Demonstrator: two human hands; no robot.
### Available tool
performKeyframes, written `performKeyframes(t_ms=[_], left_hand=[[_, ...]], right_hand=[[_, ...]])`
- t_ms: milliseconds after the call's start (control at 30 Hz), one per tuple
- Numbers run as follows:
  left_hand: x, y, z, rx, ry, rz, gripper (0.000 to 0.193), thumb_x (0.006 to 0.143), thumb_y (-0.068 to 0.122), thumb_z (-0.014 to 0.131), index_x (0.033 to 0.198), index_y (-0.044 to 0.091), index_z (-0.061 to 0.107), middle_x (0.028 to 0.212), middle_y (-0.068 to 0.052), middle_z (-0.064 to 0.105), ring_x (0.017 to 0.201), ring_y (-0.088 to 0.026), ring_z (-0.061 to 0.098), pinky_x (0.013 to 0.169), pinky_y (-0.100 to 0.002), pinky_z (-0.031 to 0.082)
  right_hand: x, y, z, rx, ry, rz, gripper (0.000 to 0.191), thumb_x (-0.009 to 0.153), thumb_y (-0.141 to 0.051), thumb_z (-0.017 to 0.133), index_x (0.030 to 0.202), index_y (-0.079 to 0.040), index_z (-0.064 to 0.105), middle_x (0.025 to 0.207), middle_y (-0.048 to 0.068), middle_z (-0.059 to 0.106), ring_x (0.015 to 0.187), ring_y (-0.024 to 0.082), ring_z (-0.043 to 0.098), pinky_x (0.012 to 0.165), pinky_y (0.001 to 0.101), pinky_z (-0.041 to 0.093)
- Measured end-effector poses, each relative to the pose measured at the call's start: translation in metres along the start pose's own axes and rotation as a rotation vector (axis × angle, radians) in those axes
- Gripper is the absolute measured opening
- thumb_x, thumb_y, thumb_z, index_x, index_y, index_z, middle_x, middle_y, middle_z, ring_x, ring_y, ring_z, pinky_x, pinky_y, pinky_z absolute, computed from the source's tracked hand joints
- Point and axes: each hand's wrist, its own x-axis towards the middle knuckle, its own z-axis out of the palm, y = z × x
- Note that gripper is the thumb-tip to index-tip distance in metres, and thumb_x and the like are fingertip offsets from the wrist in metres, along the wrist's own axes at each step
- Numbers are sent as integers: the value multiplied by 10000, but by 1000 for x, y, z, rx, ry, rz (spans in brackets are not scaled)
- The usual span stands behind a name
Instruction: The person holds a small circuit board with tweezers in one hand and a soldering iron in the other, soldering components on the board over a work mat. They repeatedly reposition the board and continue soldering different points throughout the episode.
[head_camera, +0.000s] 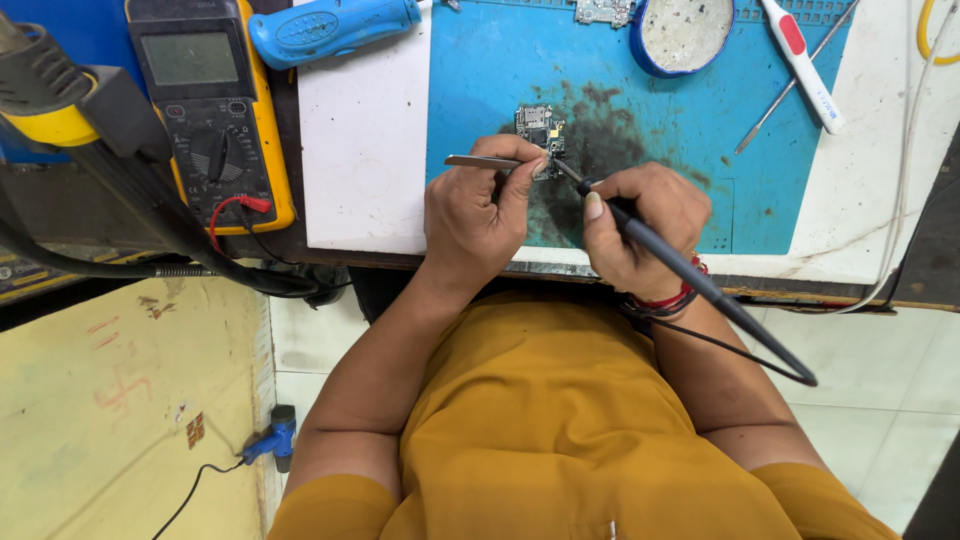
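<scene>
A small circuit board (539, 126) lies on a stained blue work mat (660, 130). My left hand (475, 215) pinches metal tweezers (480, 161), whose tips reach toward the board's lower edge. My right hand (640, 225) grips a black soldering iron (690, 275) like a pen, its tip meeting the tweezers just below the board. The iron's black cable loops back past my right wrist, which wears red thread bands.
A yellow multimeter (210, 110) with a red lead sits at the left, beside a black hot-air nozzle with hose (60, 95). A blue-handled tool (335, 28), a round blue dish (683, 35), a white and red tool (800, 60) and a thin probe lie along the back. A white board (365, 130) adjoins the mat.
</scene>
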Motion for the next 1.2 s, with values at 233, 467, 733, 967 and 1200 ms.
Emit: performKeyframes(t_ms=[233,467,733,967,1200], left_hand=[[-1,-1,0,-12,-5,-29,73,1041,93,699,1073,61,641,865,-37,720,657,-97,672,596,-264,515],[0,-5,2,-49,14,-16,75,1055,106,687,1102,68,642,901,-24,729,655,-61,640,577,-233,489],[-4,-5,2,-148,37,-64,107,1075,98,674,1173,62,650,886,-8,718,678,-38,596,599,-223,460],[0,-4,2,-143,11,-124,58,1056,77,678,1108,60,660,873,-22,739,667,-57,619,581,-230,466],[0,-4,3,-127,25,-71,47,1073,90,673,1109,71,650,943,-42,756,770,-68,701,640,-232,532]], right_hand=[[2,-5,-1,-6,-31,-10,122,897,-13,736,930,-39,621,828,116,669,717,297,656,629,354,502],[-2,-1,-1,-1,-1,40,95,922,-40,723,956,-44,634,830,112,658,669,265,648,622,342,489],[-8,6,4,-92,163,48,201,1078,-108,811,1104,0,644,970,163,650,817,279,631,729,327,492],[-7,5,1,-11,71,3,117,1055,-90,703,1040,3,634,939,149,692,737,278,670,672,339,503],[-4,1,0,-7,22,-20,81,1016,-43,679,972,-14,618,894,143,694,716,283,653,640,343,493]])
